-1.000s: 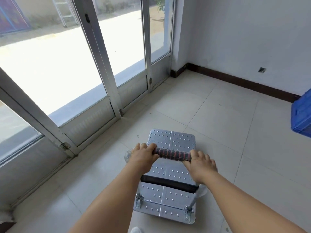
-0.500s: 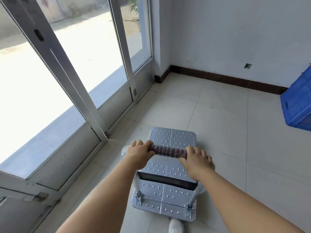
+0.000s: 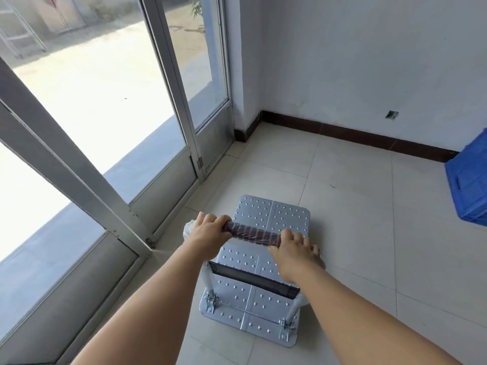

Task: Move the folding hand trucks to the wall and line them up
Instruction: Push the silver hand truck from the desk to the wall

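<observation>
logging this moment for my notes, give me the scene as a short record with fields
activity: person pushing a folding hand truck across a tiled floor
left hand: grips the left end of the handle
right hand: grips the right end of the handle
truck deck: silver studded metal, nothing on it
ahead: white wall with dark baseboard
left side: glass doors in metal frames
right edge: blue crate, partly out of frame

silver studded hand truck on floor tiles, handle upright.
</observation>
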Demonstrator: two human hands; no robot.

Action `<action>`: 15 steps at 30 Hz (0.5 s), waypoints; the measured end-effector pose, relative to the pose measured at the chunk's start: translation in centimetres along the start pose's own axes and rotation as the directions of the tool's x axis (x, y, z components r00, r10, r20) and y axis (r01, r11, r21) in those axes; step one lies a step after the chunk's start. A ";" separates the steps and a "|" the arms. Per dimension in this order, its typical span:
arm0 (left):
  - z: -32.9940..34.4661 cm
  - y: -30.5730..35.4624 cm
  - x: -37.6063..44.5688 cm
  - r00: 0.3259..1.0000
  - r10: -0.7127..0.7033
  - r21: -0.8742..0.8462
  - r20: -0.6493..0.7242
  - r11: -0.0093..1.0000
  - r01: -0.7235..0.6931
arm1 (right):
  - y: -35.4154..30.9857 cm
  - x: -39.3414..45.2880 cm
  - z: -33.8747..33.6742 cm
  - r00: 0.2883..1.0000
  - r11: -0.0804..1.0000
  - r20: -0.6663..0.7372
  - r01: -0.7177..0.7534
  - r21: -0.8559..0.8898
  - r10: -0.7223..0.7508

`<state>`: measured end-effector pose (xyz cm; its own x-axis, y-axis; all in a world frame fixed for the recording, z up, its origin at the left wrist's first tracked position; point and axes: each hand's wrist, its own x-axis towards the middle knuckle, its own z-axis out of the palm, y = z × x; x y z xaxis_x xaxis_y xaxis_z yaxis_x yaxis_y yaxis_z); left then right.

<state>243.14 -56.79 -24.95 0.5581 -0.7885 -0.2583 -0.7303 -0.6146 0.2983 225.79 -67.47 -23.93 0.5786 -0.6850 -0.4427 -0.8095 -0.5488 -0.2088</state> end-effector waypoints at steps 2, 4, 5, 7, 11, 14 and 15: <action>-0.8 -0.1 3.1 1.000 0.015 -0.002 0.006 1.000 -0.015 | -0.3 2.5 -1.1 1.000 1.000 -0.005 -0.013 0.004 0.013; -1.5 -0.1 6.1 0.999 0.030 -0.015 0.010 0.999 -0.030 | -0.6 5.1 -2.2 0.999 0.999 -0.009 -0.032 0.020 0.032; -1.8 -0.2 7.7 0.999 0.038 -0.021 0.012 0.999 -0.038 | -0.7 6.4 -2.7 0.999 0.999 -0.012 -0.041 0.026 0.041; -2.6 -0.2 10.7 0.998 0.054 -0.026 0.018 0.998 -0.054 | -1.0 9.0 -3.8 0.998 0.997 -0.014 -0.062 0.034 0.063; -4.1 0.0 16.6 0.995 0.096 -0.014 0.036 0.995 -0.096 | -1.7 13.8 -6.2 0.992 0.991 -0.016 -0.120 0.049 0.121; -5.1 0.2 20.8 0.992 0.116 -0.008 0.042 0.993 -0.115 | -2.0 17.2 -8.0 0.989 0.988 -0.027 -0.147 0.055 0.148; -5.5 0.4 22.1 0.992 0.121 -0.004 0.045 0.993 -0.121 | -2.1 18.3 -8.6 0.987 0.986 -0.031 -0.154 0.060 0.156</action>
<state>257.37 -74.57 -25.49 0.4474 -0.8554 -0.2611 -0.7909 -0.5147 0.3309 238.94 -83.00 -24.16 0.4478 -0.7769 -0.4427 -0.8935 -0.4067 -0.1901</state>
